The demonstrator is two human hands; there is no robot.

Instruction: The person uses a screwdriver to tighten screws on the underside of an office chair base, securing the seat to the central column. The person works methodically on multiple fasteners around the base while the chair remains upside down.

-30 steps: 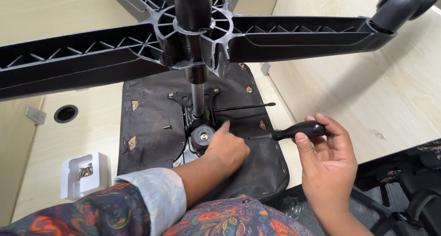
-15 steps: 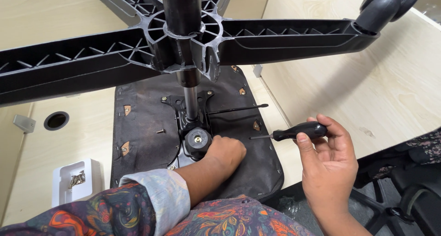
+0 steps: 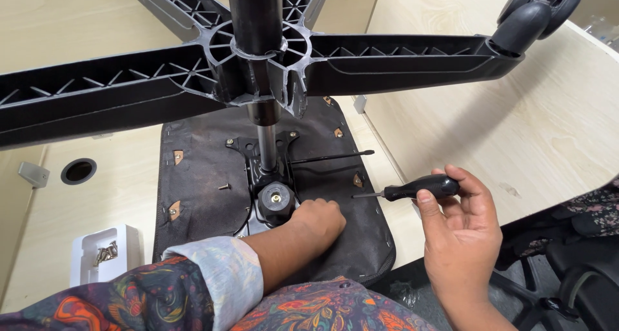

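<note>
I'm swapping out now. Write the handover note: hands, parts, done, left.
Left hand: fingers closed beside the round black knob on the mechanism plate; what they pinch is hidden.
Right hand: holds the black-handled screwdriver, tip above the seat, off any screw.
Seat underside lies upturned on the desk, star base above it. One loose screw lies on the seat; more sit in the white tray.
Done: the plate's far corner bolts look seated.
Left: near side hidden, check it.

Matt black plastic chair base [image 3: 361, 54], glossy screwdriver handle [image 3: 422, 188], pale wood desk [image 3: 516, 118]
</note>
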